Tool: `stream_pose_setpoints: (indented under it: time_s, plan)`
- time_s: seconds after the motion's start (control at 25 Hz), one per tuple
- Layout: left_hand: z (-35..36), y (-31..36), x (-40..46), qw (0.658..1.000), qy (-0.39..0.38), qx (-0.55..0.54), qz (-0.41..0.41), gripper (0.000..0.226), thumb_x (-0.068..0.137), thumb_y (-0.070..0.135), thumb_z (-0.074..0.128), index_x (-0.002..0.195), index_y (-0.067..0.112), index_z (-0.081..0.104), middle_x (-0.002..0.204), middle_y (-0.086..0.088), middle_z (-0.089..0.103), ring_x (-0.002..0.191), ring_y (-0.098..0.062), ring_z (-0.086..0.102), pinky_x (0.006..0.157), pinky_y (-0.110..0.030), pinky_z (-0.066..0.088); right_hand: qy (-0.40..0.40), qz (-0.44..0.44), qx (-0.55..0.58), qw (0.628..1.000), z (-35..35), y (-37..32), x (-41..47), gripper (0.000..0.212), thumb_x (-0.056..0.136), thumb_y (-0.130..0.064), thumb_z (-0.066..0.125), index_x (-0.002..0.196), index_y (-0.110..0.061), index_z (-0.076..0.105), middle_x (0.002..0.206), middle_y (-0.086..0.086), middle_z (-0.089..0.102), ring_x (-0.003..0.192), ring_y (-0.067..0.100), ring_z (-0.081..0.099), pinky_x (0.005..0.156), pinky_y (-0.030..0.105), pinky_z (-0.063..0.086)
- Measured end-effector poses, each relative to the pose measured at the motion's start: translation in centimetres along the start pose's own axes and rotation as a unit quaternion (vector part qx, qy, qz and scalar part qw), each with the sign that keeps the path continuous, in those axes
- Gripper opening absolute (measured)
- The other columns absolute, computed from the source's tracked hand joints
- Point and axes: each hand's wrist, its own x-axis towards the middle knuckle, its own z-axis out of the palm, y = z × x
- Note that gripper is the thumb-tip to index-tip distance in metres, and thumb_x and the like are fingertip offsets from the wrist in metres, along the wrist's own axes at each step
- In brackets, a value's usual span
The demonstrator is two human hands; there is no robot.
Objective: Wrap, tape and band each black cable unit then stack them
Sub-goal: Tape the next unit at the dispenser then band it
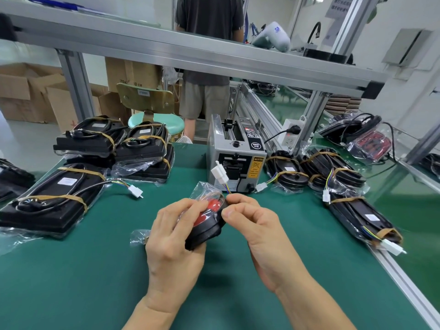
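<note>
I hold one black cable unit (207,228) with a red lens in a clear plastic bag above the green mat (95,270). My left hand (173,236) grips its body from the left, fingers curled over the top. My right hand (250,222) pinches the bag and wires at the unit's far right end. The unit's white connector (219,173) sticks up on coloured wires. Banded, bagged units (47,198) lie stacked at the left, and more banded units (333,172) lie at the right.
A grey tape dispenser machine (235,158) stands just behind my hands. A power strip (291,136) sits by the aluminium frame post. A person stands beyond the bench near a green stool (157,122). Cardboard boxes are at far left.
</note>
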Motion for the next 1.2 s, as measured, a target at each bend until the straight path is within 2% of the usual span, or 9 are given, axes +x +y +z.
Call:
stream_pose_setpoints:
  time_s: [0.16, 0.36, 0.48, 0.64, 0.76, 0.88, 1.04, 1.12, 1.2]
  plan:
    - [0.1, 0.1, 0.0, 1.000, 0.001, -0.001, -0.002, 0.076, 0.054, -0.021, 0.075, 0.115, 0.022, 0.058, 0.109, 0.006, 0.053, 0.093, -0.025, 0.058, 0.082, -0.040, 0.050, 0.012, -0.019, -0.034, 0.999, 0.2, 0.1, -0.1, 0.020, 0.082, -0.010, 0.069, 0.063, -0.016, 0.071, 0.114, -0.003, 0.057, 0.086, -0.011, 0.058, 0.074, 0.003, 0.041]
    - [0.2, 0.0, -0.1, 1.000, 0.008, -0.005, 0.000, 0.066, 0.062, -0.013, 0.072, 0.115, 0.023, 0.059, 0.110, 0.007, 0.053, 0.094, -0.023, 0.058, 0.080, -0.041, 0.050, 0.050, -0.059, -0.109, 0.991, 0.4, 0.5, -0.3, 0.020, 0.081, -0.014, 0.070, 0.062, -0.021, 0.071, 0.099, -0.018, 0.059, 0.090, -0.001, 0.058, 0.083, 0.013, 0.041]
    - [0.3, 0.0, -0.1, 1.000, 0.013, -0.009, 0.003, 0.056, 0.066, -0.005, 0.067, 0.115, 0.022, 0.060, 0.110, 0.007, 0.054, 0.094, -0.024, 0.059, 0.079, -0.042, 0.051, 0.085, -0.095, -0.163, 0.978, 0.9, 0.7, -0.7, 0.021, 0.081, -0.015, 0.069, 0.062, -0.021, 0.068, 0.095, -0.023, 0.058, 0.094, -0.001, 0.059, 0.082, 0.009, 0.039]
    - [0.4, 0.2, -0.1, 1.000, 0.016, -0.013, -0.001, 0.052, 0.069, -0.003, 0.066, 0.114, 0.023, 0.061, 0.109, 0.008, 0.054, 0.093, -0.023, 0.059, 0.076, -0.042, 0.051, 0.123, -0.133, -0.191, 0.965, 1.6, 1.0, -1.1, 0.020, 0.081, -0.014, 0.067, 0.064, -0.023, 0.063, 0.096, -0.022, 0.058, 0.096, 0.001, 0.057, 0.078, 0.007, 0.038]
    - [0.3, 0.2, 0.0, 1.000, 0.017, -0.010, -0.002, 0.055, 0.066, -0.005, 0.066, 0.114, 0.023, 0.060, 0.109, 0.007, 0.054, 0.092, -0.024, 0.060, 0.078, -0.040, 0.051, 0.125, -0.131, -0.168, 0.969, 1.6, 1.4, -0.9, 0.015, 0.084, -0.011, 0.063, 0.079, -0.024, 0.062, 0.095, -0.015, 0.062, 0.095, 0.004, 0.059, 0.081, 0.011, 0.042]
    - [0.1, 0.1, 0.1, 1.000, 0.016, -0.010, -0.018, 0.065, 0.058, -0.012, 0.068, 0.112, 0.023, 0.061, 0.107, 0.004, 0.057, 0.092, -0.024, 0.059, 0.084, -0.034, 0.049, 0.107, -0.100, -0.053, 0.988, 1.0, 1.6, -0.6, 0.023, 0.091, -0.008, 0.058, 0.101, -0.028, 0.054, 0.098, -0.006, 0.066, 0.090, 0.000, 0.062, 0.079, 0.011, 0.045]
    - [0.0, -0.2, 0.1, 0.999, 0.005, -0.016, -0.039, 0.062, 0.056, -0.019, 0.071, 0.108, 0.014, 0.069, 0.104, -0.004, 0.060, 0.091, -0.027, 0.060, 0.083, -0.036, 0.050, 0.091, -0.092, -0.074, 0.989, 1.2, 2.1, -0.2, 0.021, 0.083, -0.022, 0.072, 0.097, -0.031, 0.059, 0.096, -0.013, 0.065, 0.098, 0.006, 0.061, 0.089, 0.025, 0.048]
    - [-0.2, -0.2, 0.1, 0.999, -0.005, -0.022, -0.041, 0.062, 0.053, -0.021, 0.072, 0.106, 0.010, 0.070, 0.103, -0.005, 0.060, 0.091, -0.027, 0.060, 0.081, -0.037, 0.050, 0.107, -0.093, -0.085, 0.986, 1.3, 2.0, 0.4, 0.015, 0.084, -0.020, 0.071, 0.092, -0.028, 0.061, 0.085, -0.015, 0.064, 0.087, 0.002, 0.060, 0.083, 0.025, 0.047]
    - [-0.5, -0.2, 0.2, 0.998, -0.012, -0.039, -0.039, 0.057, 0.056, -0.014, 0.069, 0.106, 0.013, 0.070, 0.104, -0.003, 0.060, 0.092, -0.026, 0.060, 0.082, -0.036, 0.050, 0.111, -0.090, -0.082, 0.986, 0.9, 1.7, 0.7, 0.011, 0.086, -0.018, 0.069, 0.088, -0.026, 0.062, 0.076, -0.013, 0.063, 0.075, 0.002, 0.057, 0.078, 0.025, 0.045]
